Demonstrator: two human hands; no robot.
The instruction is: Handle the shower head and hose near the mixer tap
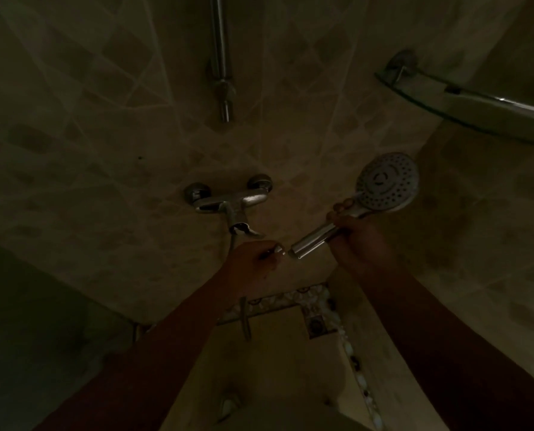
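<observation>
While light is poor, detail on small parts stays uncertain.
Left hand: left hand (253, 259) curls its fingers round the hose end fitting (278, 250), pinching it; nozzle points right and slightly up.
Right hand: right hand (357, 241) grips the shower head (385, 181) by its handle, fingers wrapped.
Key relation: handle's long axis runs from lower left to upper right; its open end sits just beside the fitting, apart by a small gap, roughly in line. Both hands equally near.
Hose: hose (233, 244) rises to the mixer tap (228, 200).
Behind: riser rail (220, 57), glass shelf (464, 104), tiled wall (88, 135). Nothing lies between the two ends.
</observation>
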